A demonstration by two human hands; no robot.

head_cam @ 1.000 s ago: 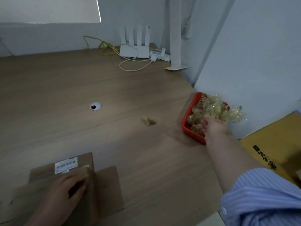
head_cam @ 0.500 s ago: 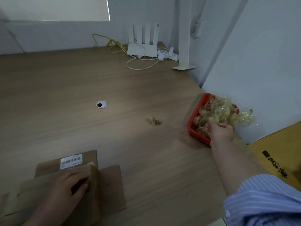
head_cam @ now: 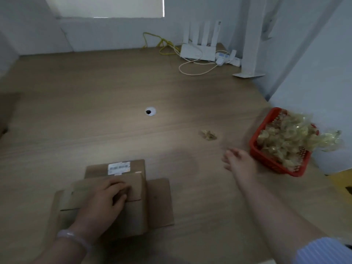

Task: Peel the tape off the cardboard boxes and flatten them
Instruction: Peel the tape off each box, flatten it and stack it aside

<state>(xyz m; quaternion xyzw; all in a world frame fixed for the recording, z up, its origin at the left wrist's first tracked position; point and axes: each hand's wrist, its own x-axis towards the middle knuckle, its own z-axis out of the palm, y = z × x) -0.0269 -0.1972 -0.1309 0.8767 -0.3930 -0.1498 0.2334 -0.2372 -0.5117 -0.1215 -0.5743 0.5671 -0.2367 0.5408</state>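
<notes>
Nearest me, my left hand (head_cam: 101, 199) pinned the partly flattened cardboard box (head_cam: 158, 202) to the counter (head_cam: 76, 130), fingers (head_cam: 119, 187) curled over its folded flap, apparently to steady it. Beyond, my right hand (head_cam: 238, 161) hovered empty, fingers (head_cam: 228, 155) spread, well clear of the box, just beside the red basket (head_cam: 270, 162) heaped with peeled tape (head_cam: 282, 138).

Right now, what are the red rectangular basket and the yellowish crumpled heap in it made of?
Red rectangular basket: probably moulded plastic, lattice holes in its wall. Yellowish crumpled heap: likely packing tape, translucent and glossy; blur leaves it open.
</notes>
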